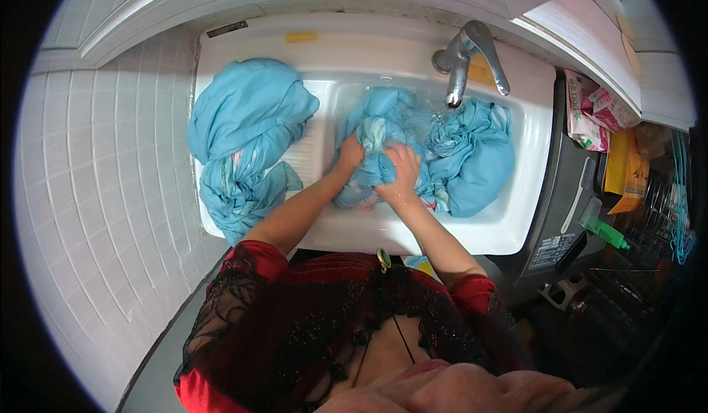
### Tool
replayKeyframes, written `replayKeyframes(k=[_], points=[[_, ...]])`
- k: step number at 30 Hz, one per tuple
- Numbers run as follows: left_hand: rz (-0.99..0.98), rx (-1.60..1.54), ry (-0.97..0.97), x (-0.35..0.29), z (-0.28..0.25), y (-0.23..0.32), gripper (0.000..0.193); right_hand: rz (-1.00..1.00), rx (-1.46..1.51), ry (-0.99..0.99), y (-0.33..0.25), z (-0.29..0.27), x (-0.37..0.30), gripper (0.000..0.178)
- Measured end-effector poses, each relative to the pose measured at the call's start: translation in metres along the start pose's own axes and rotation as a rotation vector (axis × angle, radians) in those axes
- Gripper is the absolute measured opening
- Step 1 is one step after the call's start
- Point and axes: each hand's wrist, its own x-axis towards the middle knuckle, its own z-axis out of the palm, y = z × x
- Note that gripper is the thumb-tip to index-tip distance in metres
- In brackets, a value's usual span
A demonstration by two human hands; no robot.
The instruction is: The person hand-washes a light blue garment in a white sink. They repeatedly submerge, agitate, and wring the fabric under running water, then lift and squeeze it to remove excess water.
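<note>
Wet blue cloth [387, 103] with a pale print lies bunched in the water of a white sink [527, 192]. My left hand [351, 153] is closed on its left side, with the fingertips partly hidden. On the right of the same bunch, my right hand [400, 169] curls its fingers round the fabric. Another heap of blue cloth [479, 162] fills the right part of the basin, below the tap. Whether it joins the piece in my hands, I cannot tell. Bubbles show on the water beyond my hands.
A chrome tap [466, 55] overhangs the basin. Twisted blue cloth [251, 110] covers the left ledge beside a ribbed washboard [313, 129]. Yellow soap bars lie along the back rim, one [301, 37] at left. Right of the sink are a white brush [577, 195] and a green-capped bottle [605, 228].
</note>
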Motion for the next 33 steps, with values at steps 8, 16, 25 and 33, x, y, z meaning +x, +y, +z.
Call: replayKeyframes(k=[8, 16, 25, 33], points=[[0.144, 0.387, 0.042, -0.006, 0.014, -0.002, 0.029, 0.307, -0.127, -0.058, 0.019, 0.035, 0.059, 0.053], [-0.026, 0.310, 0.087, -0.035, -0.006, 0.072, 0.038, 0.389, -0.356, -0.016, 0.039, 0.062, 0.106, 0.051], [0.303, -0.062, 0.041, -0.092, -0.050, 0.122, 0.068, 0.727, 0.703, -0.289, 0.122, 0.019, 0.123, 0.041], [0.058, -0.093, 0.068, -0.044, -0.033, 0.080, 0.071, -0.011, 0.366, -0.267, 0.008, -0.043, -0.010, 0.065]])
